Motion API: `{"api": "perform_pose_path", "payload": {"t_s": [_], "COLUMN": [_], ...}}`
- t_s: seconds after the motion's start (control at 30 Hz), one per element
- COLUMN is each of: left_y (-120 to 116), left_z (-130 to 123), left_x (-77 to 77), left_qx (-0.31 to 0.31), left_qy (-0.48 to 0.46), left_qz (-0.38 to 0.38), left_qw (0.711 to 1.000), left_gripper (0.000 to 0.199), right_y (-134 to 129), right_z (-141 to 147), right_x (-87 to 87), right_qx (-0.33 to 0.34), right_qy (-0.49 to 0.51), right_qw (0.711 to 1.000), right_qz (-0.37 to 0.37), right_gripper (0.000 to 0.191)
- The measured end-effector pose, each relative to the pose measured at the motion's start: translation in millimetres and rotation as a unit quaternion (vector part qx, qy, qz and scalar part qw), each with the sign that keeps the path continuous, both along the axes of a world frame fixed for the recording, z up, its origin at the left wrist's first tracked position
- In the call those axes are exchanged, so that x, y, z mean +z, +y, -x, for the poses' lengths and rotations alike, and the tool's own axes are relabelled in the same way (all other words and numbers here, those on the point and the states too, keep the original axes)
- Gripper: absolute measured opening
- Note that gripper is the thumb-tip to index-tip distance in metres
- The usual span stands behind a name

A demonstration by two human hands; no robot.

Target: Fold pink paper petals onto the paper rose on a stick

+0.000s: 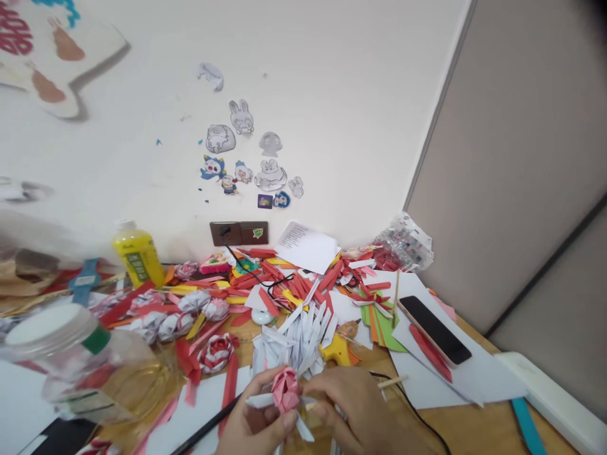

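Note:
A pink folded paper flower [286,390] with white paper strips sticking out below it is at the bottom centre. My left hand [258,420] grips it from the left, thumb in front and fingers behind. At its right side my right hand [353,404] has thumb and fingers closed round the end of a pale strip [307,402]. Just beyond both hands lies a pile of white paper strips [294,338]. A red and white paper flower [217,352] rests left of the pile.
A clear jar [95,360] stands at the left, a yellow bottle [138,253] behind it. Red paper strips [265,272] litter the back. A phone [435,330] lies on white sheets at the right, near a yellow glue gun [337,349] and a black cable [417,414].

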State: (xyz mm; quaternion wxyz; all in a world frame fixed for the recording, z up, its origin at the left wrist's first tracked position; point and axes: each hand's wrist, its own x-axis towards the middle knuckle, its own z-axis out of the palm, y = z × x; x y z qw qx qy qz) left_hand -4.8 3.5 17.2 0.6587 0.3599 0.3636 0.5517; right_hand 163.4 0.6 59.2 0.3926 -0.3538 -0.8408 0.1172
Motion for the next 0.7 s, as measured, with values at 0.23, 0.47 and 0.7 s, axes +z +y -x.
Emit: {"api": "perform_pose_path", "payload": {"t_s": [0.23, 0.47, 0.7], "left_y": [-2, -7, -5], "left_z": [0, -4, 2], "left_x": [-5.0, -9.3, -10.3], "left_qx": [-0.010, -0.017, -0.076], "left_qy": [0.007, -0.022, -0.004], "left_qz": [-0.021, -0.021, 0.001], "left_qw": [1.000, 0.999, 0.997], "left_gripper": [0.045, 0.049, 0.046], "right_y": [0, 0, 0], "right_z": [3, 5, 9], "right_x": [-5.3, -8.2, -16.9], "right_qx": [0.012, -0.001, 0.003], "right_qy": [-0.021, 0.012, 0.100], "right_qw": [0.999, 0.995, 0.978], "right_qz": [0.033, 0.103, 0.185], "right_gripper": [0.046, 0.036, 0.029]}}
